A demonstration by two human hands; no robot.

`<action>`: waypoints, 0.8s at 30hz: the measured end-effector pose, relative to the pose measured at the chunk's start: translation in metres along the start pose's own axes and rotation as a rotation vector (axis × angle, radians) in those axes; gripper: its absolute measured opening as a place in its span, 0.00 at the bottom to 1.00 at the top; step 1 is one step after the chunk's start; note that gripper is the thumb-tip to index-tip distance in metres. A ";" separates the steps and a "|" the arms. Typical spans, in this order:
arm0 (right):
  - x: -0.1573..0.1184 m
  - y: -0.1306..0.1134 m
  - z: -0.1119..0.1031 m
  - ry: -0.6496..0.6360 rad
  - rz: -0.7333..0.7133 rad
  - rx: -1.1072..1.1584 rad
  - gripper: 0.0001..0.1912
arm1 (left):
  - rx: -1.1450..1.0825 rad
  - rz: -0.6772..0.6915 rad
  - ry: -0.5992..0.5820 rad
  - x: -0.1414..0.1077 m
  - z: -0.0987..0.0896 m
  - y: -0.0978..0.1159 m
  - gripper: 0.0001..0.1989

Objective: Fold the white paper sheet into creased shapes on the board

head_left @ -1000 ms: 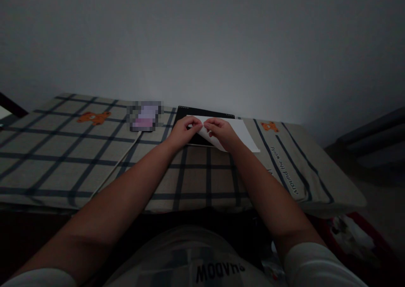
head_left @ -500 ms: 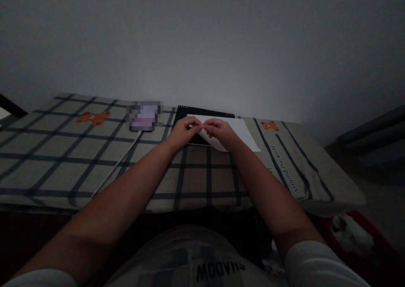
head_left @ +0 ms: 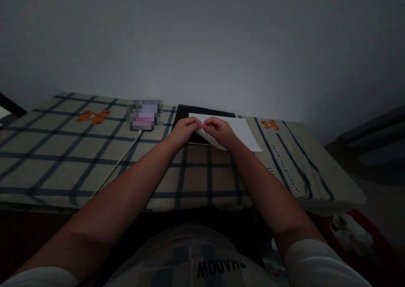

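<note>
A white sheet of paper point(head_left: 243, 131) lies partly over a black notebook or folder point(head_left: 198, 138), its near left edge lifted and curled. My left hand point(head_left: 186, 130) pinches the paper's edge between thumb and fingers. Right beside it, fingertips nearly touching, my right hand point(head_left: 219, 131) is also closed on the lifted edge. The fingertips hide the exact spot where the paper is held.
A checked cloth point(head_left: 152, 164) covers the table. On the left lies a phone point(head_left: 145, 115) with a white cable point(head_left: 117, 164). A wall point(head_left: 202, 46) rises behind. Below right is a red container point(head_left: 363, 232) with pale crumpled things.
The paper has shifted very slightly to the right. Both hands stay at its lifted edge, with the left fingers a little changed in pose.
</note>
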State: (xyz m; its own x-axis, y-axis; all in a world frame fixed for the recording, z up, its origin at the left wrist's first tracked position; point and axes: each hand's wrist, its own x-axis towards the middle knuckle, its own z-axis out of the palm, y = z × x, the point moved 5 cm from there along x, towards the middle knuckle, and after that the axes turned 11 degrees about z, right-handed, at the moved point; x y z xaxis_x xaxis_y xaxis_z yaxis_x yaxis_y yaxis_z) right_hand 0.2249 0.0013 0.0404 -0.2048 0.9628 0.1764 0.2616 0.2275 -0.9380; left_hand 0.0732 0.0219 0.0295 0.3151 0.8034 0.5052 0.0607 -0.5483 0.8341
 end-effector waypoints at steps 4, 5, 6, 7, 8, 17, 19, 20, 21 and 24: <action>0.001 0.004 -0.002 -0.021 0.072 0.118 0.17 | -0.056 0.016 0.016 0.000 0.000 0.003 0.11; 0.001 0.005 -0.003 -0.030 0.099 0.148 0.17 | -0.070 0.017 0.026 0.001 0.000 0.003 0.11; 0.002 0.007 -0.003 -0.039 0.125 0.168 0.18 | -0.080 0.015 0.038 0.001 0.000 0.002 0.11; 0.002 0.008 -0.003 -0.045 0.149 0.179 0.18 | -0.086 0.011 0.046 0.001 0.000 0.002 0.10; 0.002 0.009 -0.004 -0.047 0.169 0.184 0.18 | -0.086 0.004 0.049 0.001 0.000 0.001 0.10; 0.002 0.012 -0.006 -0.044 0.201 0.172 0.16 | -0.008 0.012 0.054 0.000 -0.001 0.001 0.09; 0.002 0.011 -0.006 -0.044 0.193 0.175 0.15 | -0.027 0.010 0.046 0.000 -0.001 0.000 0.09; 0.002 0.010 -0.006 -0.043 0.188 0.175 0.16 | -0.038 0.008 0.040 0.000 -0.001 -0.001 0.10; 0.002 0.010 -0.006 -0.041 0.183 0.174 0.16 | -0.048 0.005 0.034 0.000 -0.001 -0.002 0.10; 0.002 0.010 -0.007 -0.029 0.175 0.158 0.16 | -0.051 -0.005 0.018 0.000 -0.001 -0.006 0.10</action>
State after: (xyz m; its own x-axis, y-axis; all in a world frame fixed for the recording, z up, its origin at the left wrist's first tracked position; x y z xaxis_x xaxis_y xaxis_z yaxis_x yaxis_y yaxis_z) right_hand 0.2332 0.0067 0.0337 -0.1973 0.9803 0.0006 0.1454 0.0299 -0.9889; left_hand 0.0722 0.0257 0.0250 0.2980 0.8102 0.5048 0.0133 -0.5323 0.8465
